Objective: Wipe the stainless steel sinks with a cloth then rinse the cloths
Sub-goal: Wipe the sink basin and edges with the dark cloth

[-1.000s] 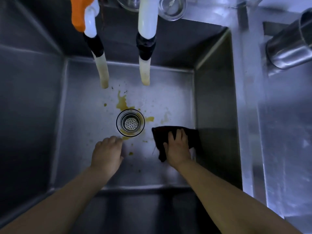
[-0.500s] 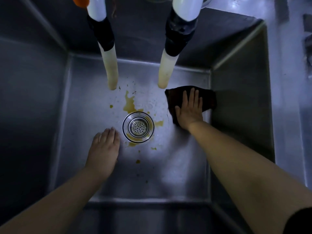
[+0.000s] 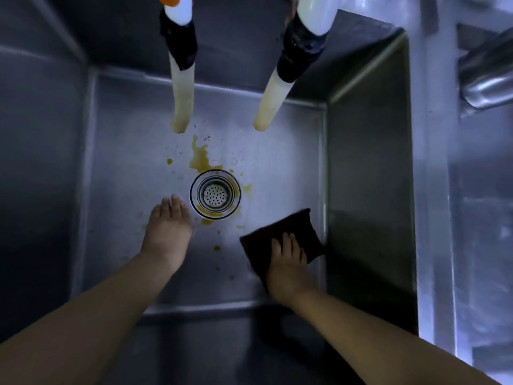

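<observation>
I looked straight down into one deep stainless steel sink (image 3: pixel 369 168). The dark cloth (image 3: pixel 280 234) lay flat on the sink floor at the near right, its right edge close against the right wall. My right hand (image 3: pixel 288 270) pressed on the near half of the cloth, fingers straight and close together, palm down; nothing was pinched or curled round. My left hand (image 3: pixel 168 232) rested flat on the bare floor, fingers straight and together, the tips just beside the near-left rim of the drain strainer (image 3: pixel 215 194); it held nothing.

The strainer sat in the middle of the floor. A yellow-brown stain (image 3: pixel 200 158) ran from the far side down to the strainer's rim, with smaller spots to its right and on its near side, between the two hands. The cloth lay apart from the strainer, to its near right.

Two pale hoses (image 3: pixel 181 107) hung down from the far edge, each with a black wrapped joint, their open ends above the far part of the floor. A metal cylinder (image 3: pixel 488 79) lay on the counter at the far right, partly out of view.
</observation>
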`<state>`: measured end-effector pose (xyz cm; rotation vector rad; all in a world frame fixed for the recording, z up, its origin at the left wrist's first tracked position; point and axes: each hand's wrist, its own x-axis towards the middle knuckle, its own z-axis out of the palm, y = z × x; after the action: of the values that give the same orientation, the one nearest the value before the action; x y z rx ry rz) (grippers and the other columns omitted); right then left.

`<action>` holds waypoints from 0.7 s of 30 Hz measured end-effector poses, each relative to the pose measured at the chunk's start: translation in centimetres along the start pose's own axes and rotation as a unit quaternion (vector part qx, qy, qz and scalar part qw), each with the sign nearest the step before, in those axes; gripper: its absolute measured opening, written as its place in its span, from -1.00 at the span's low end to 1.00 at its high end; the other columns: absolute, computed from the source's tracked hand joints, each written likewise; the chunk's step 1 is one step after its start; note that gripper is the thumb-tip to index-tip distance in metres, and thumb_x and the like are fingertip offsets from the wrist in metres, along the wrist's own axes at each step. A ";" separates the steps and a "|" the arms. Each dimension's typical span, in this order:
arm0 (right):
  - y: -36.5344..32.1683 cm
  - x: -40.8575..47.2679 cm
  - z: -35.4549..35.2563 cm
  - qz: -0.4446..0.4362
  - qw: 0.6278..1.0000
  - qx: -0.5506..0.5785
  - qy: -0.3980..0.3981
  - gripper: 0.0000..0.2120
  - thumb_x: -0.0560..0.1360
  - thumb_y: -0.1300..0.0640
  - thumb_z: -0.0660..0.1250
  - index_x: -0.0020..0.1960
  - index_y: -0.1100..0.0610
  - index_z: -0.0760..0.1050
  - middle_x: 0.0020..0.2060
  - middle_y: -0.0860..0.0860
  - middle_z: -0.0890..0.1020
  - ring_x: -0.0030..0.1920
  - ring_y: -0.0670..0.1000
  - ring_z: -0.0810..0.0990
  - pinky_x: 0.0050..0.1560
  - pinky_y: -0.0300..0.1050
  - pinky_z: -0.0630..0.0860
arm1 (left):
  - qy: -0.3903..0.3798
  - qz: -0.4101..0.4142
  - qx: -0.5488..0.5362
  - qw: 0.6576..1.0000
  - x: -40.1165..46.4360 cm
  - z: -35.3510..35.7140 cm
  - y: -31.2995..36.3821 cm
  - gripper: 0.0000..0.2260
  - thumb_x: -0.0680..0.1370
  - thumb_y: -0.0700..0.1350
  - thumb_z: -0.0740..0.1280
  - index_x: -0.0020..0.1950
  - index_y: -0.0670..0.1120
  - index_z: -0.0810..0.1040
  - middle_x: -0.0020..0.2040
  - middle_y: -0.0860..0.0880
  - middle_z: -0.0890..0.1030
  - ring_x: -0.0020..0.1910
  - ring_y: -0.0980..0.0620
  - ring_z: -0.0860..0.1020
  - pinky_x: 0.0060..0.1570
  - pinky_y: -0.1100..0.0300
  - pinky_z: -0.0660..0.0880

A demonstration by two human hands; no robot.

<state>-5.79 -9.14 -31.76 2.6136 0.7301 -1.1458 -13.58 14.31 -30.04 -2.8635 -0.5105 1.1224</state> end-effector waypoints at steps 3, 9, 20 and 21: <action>-0.6 1.7 -0.9 0.090 0.988 0.098 0.076 -0.23 0.58 -0.10 0.10 0.52 0.26 -0.25 0.51 0.24 -0.20 0.51 0.19 -0.25 0.44 0.09 -0.34 | 0.004 -0.005 -0.018 1.000 0.2 0.2 -0.1 -0.47 0.59 -0.20 0.06 0.49 -0.33 -0.05 0.51 -0.33 0.02 0.49 -0.27 0.09 0.41 -0.05 0.14; -2.1 8.2 -2.7 0.178 0.957 0.161 0.160 -0.13 0.55 -0.25 0.06 0.49 0.29 -0.33 0.49 0.29 -0.27 0.48 0.25 -0.33 0.40 0.17 -0.39 | -0.014 -0.012 -0.028 0.999 0.6 0.9 -0.1 -0.40 0.59 -0.18 0.15 0.50 -0.32 -0.11 0.52 -0.32 -0.05 0.50 -0.27 0.03 0.40 0.00 0.19; 0.2 18.9 -12.1 0.031 0.950 0.020 0.309 -0.16 0.49 -0.22 0.09 0.50 0.36 -0.01 0.47 0.39 0.05 0.50 0.32 -0.03 0.46 0.17 -0.10 | -0.033 -0.005 -0.039 0.999 1.3 2.2 -1.0 -0.20 0.52 0.00 0.29 0.51 -0.27 -0.16 0.54 -0.26 -0.10 0.52 -0.21 -0.03 0.39 0.06 0.17; 0.4 19.7 -13.0 0.007 0.950 -0.006 0.313 -0.16 0.47 -0.22 0.07 0.50 0.37 0.01 0.46 0.40 0.07 0.49 0.33 0.00 0.46 0.19 -0.07 | -0.032 -0.005 -0.042 0.999 1.3 2.3 -1.0 -0.23 0.54 -0.03 0.26 0.51 -0.27 -0.16 0.54 -0.26 -0.10 0.52 -0.21 -0.03 0.40 0.05 0.16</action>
<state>14.10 2.33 -37.38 2.9739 0.8076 -0.2758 -14.49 15.47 -32.47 -2.8997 -0.5878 1.2222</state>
